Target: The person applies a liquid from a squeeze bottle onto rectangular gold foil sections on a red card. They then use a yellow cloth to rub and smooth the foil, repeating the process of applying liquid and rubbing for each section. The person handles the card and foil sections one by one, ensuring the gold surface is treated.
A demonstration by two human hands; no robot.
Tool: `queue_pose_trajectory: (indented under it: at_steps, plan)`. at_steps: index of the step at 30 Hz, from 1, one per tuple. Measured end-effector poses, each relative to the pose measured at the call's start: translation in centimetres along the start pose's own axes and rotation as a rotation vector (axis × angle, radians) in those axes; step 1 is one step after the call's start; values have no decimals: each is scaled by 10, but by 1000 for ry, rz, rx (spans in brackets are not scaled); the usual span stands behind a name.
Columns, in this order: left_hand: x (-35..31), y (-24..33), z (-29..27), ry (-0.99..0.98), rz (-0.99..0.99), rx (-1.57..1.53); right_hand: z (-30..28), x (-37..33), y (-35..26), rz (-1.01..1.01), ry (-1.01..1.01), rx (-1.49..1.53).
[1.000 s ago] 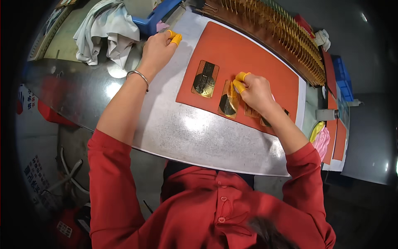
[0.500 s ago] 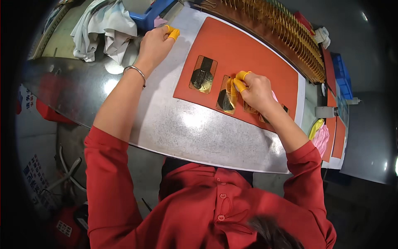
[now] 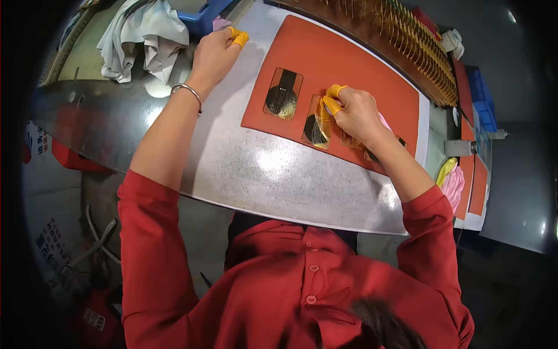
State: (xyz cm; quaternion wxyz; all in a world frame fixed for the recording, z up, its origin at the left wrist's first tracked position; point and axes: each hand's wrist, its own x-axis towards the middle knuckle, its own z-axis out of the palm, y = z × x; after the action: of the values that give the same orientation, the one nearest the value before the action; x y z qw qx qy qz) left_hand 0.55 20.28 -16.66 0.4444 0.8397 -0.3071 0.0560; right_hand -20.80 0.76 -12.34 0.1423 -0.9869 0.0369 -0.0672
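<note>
My right hand [image 3: 357, 113], with yellow finger cots on thumb and forefinger, pinches a thin amber strip of film [image 3: 325, 116]. The strip hangs over a dark, gold-edged flat piece [image 3: 317, 129] on the orange mat [image 3: 343, 58]. To its left lies a similar piece [image 3: 283, 95] with a black round area and a gold grid border. More such pieces are partly hidden under my right hand and wrist, along with something pink. My left hand [image 3: 214, 57], also in yellow finger cots, is closed in a pinch beyond the mat's left edge; what it holds, if anything, is too small to tell.
A brown rack [image 3: 401, 41] of several upright gold pieces runs along the far side. Crumpled pale cloth [image 3: 145, 35] and a blue bin [image 3: 203, 16] are at the far left. A grey bottle [image 3: 459, 148] and a pink cloth [image 3: 453, 187] lie at right.
The whole view has shifted slightly, with the table a little higher in it. My right hand stays over the same piece with the strip; my left hand keeps its pinch.
</note>
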Motion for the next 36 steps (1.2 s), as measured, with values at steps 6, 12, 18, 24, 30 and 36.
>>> queue_pose_trajectory:
  at_steps: [6, 12, 18, 24, 30, 36]
  plan:
    - [-2, 0, -3, -13, -35, 5, 11, -36, -31, -212, -16, 87]
    - [0, -5, -5, -15, 0, 21, 11, -40, -26, -246, -29, -2]
    - [-1, -9, -1, 24, 14, -8, 7, -47, -27, -274, -48, -18]
    - [-1, -6, -2, -18, -6, -12, 2, -42, -25, -231, -55, 11]
    - [1, -4, -1, -23, -10, 33, -10, 2, -11, 30, -98, 29]
    - [0, -5, -4, -29, -34, 4, 7, -11, -15, -178, -169, -20]
